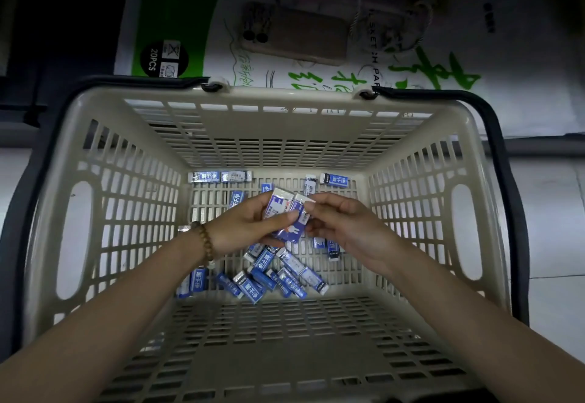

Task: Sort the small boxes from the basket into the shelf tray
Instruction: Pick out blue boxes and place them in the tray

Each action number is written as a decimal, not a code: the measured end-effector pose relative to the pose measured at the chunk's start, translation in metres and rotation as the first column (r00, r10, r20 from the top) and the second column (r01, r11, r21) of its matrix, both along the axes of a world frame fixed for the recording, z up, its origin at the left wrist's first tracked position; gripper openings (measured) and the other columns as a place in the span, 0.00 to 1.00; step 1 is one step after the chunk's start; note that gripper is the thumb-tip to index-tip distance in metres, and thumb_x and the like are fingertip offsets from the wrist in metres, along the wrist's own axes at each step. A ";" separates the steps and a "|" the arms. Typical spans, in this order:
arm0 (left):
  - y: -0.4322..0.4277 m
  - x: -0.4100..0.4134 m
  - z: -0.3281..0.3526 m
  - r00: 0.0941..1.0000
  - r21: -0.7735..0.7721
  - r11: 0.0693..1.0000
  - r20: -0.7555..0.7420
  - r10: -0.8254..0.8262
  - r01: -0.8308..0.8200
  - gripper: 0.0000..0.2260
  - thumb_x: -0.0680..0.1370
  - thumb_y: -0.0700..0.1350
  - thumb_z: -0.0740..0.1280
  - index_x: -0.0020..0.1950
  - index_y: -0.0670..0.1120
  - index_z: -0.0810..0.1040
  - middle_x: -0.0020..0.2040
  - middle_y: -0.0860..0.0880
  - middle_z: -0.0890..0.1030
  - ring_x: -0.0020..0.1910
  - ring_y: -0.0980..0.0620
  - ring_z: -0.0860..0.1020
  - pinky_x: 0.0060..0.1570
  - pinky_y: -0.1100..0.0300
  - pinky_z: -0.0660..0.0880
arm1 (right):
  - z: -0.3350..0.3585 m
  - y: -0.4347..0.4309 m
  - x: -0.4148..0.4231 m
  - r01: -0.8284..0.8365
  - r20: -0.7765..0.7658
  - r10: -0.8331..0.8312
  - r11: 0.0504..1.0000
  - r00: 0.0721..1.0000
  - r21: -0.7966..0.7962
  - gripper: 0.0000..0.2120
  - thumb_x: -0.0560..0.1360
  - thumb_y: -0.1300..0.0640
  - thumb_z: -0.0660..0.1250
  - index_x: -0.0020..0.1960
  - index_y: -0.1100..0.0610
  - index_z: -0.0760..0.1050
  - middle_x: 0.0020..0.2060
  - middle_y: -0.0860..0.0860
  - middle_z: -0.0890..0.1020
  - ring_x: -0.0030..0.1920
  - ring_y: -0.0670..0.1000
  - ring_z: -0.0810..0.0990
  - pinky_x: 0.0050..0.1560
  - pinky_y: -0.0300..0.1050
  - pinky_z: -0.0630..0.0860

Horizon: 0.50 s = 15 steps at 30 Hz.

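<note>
Both hands meet in the middle of the frame, low inside the beige basket (285, 95). The left hand (247, 228), with a bead bracelet (204, 241) on its wrist, curls round the held boxes (286, 231); at least two blue-and-white ones sit side by side under its thumb. The right hand (342, 228) pinches the upper end of the right-hand one with its fingertips, apparently squaring it against its neighbour so the bundle can be carried in one grip. Gathering several at once looks like a way to save trips.

The rest of the small boxes lie on the basket floor. The loose boxes (272, 279) are heaped every which way just below the hands, and the far boxes (218, 176) lie along the back wall, toward the upper middle of the frame. So most of the sorting seems to lie ahead.

No shelf tray is in view. Above the basket, at the top of the frame, a phone (294, 34) rests on a pack of sketch paper (177, 22) in dim light.
</note>
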<state>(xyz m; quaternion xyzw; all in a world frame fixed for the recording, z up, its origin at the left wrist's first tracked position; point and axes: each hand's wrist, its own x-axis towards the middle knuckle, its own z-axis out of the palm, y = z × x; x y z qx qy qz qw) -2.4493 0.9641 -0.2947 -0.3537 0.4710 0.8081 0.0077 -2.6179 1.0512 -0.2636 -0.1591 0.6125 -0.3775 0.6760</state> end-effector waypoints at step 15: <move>-0.015 0.005 0.003 0.933 0.111 0.929 0.122 0.340 -0.353 0.31 0.67 0.46 0.69 0.66 0.35 0.66 0.53 0.43 0.83 0.45 0.49 0.84 0.39 0.62 0.80 | -0.064 0.046 -0.042 -0.462 -0.628 0.680 0.727 0.379 0.508 0.22 0.67 0.58 0.76 0.58 0.55 0.73 0.56 0.52 0.75 0.57 0.52 0.74 0.54 0.42 0.72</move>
